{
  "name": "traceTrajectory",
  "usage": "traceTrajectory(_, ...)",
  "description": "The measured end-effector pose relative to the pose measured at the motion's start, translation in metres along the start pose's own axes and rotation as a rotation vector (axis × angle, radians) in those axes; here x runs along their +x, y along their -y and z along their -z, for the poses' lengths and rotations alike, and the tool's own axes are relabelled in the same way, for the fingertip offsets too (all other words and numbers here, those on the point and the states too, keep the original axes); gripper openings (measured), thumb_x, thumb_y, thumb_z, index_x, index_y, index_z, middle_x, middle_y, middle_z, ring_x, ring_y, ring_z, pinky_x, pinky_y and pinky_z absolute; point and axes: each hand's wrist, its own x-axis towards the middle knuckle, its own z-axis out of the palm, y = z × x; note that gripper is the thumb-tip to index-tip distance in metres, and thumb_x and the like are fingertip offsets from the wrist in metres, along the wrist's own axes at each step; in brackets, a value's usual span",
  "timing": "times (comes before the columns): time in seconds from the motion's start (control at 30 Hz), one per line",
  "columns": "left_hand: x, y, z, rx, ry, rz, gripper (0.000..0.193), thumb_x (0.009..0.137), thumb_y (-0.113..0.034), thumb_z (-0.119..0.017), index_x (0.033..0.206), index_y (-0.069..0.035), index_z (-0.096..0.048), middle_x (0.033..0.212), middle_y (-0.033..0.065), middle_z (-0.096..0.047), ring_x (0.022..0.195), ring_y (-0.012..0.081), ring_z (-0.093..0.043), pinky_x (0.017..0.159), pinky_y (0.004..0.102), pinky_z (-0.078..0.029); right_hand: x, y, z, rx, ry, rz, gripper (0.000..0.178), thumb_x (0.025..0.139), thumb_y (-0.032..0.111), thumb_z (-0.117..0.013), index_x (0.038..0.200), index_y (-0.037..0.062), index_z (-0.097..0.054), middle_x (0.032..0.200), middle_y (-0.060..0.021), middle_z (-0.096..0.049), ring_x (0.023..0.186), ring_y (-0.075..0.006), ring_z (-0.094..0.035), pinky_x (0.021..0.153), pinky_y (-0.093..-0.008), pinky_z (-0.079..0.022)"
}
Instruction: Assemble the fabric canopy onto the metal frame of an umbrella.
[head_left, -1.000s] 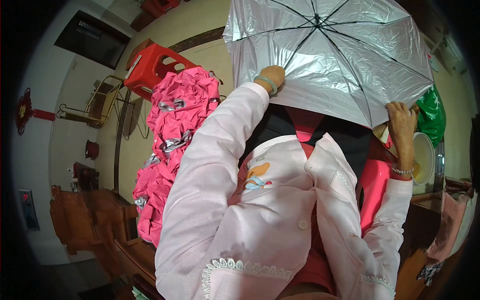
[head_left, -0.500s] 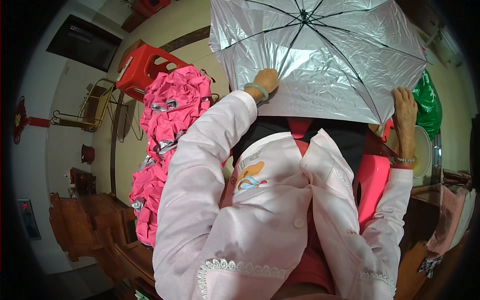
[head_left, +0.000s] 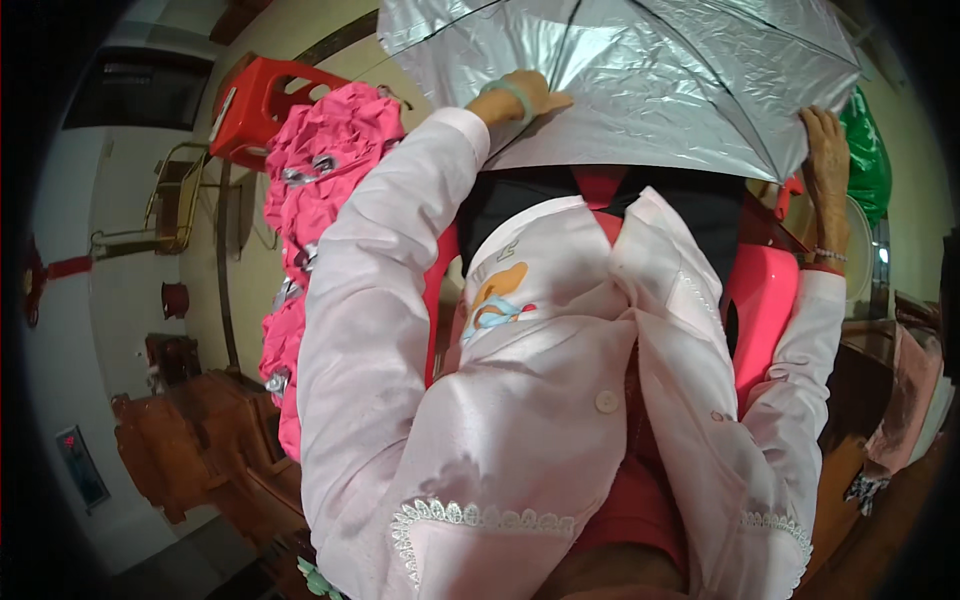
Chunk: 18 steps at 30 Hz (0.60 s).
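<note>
An opened umbrella [head_left: 640, 100] with a silver lining and thin dark ribs spreads in front of me, its inner side facing up and its near edge above my lap. My left hand [head_left: 530, 95], with a pale green bangle on the wrist, is closed at the umbrella's left part, beside a rib. What its fingertips pinch is hidden. At the right corner my right hand [head_left: 826, 145], wearing a beaded bracelet, has its fingers curled over the canopy's edge. The umbrella's hub lies beyond the top of the view.
To my left lies a long heap of bunched pink fabric with silver patches [head_left: 330, 150], next to a red plastic stool [head_left: 265, 110]. A green plastic bag [head_left: 866, 160] is past my right hand. Brown wooden furniture [head_left: 190, 440] stands at the lower left; a gold metal rack [head_left: 170, 210] is farther off.
The umbrella and both hands sit higher in the view, and the hub has gone out of sight. My left hand has turned, a finger now pointing right; the right hand stays at the corner.
</note>
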Motion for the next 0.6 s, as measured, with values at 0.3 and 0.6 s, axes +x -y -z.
traceTrajectory(0.3,0.032,0.033,-0.025,0.203,-0.372,-0.062,0.029,0.075,-0.021,-0.049,0.08,0.005,-0.059,0.084,0.0256,-0.059,0.082,0.0394,-0.057,0.073,0.0451,-0.045,0.017,0.014,0.016,-0.046,-0.186,0.078,0.027,0.069,0.001,-0.047,0.094,0.0056,-0.055,0.094,-0.0122,-0.053,0.087,-0.0308,-0.051,0.072,-0.0371,-0.045)
traceTrajectory(0.6,0.034,0.027,-0.04,-0.365,-0.344,-0.021,0.011,0.076,-0.007,-0.05,0.077,0.004,-0.053,0.058,0.0125,-0.057,0.045,0.0172,-0.055,0.042,0.0307,-0.043,-0.046,-0.041,-0.041,0.154,0.142,-0.545,0.019,0.074,0.019,-0.055,0.083,0.0027,-0.059,0.078,-0.0172,-0.06,0.072,-0.0377,-0.056,0.063,-0.0441,-0.045)
